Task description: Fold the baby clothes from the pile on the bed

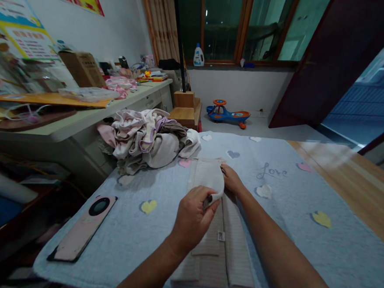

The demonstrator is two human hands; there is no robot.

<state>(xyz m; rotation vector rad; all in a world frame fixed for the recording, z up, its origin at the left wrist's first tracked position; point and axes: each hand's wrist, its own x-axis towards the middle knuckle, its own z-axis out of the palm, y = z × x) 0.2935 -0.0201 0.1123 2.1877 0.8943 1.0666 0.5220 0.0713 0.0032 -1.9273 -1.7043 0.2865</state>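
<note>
A pale, finely striped garment [209, 246] lies folded lengthwise on the light blue quilted cover, a small white tag [221, 236] showing at its middle seam. My left hand [191, 216] is closed in a pinch on a lifted, curled-over edge of the cloth. Beyond it, my right hand [231, 181] grips the garment near its far right edge, with its fingertips partly hidden by the raised fabric. The garment's lower part spreads flat toward me between my forearms.
A heap of crumpled clothes [149, 141] sits at the cover's far left corner. A pink phone [85, 228] lies on the near left of the blue cover [290, 238]. Left stands a cluttered desk [64, 126]. A blue ride-on toy [228, 115] is on the floor beyond.
</note>
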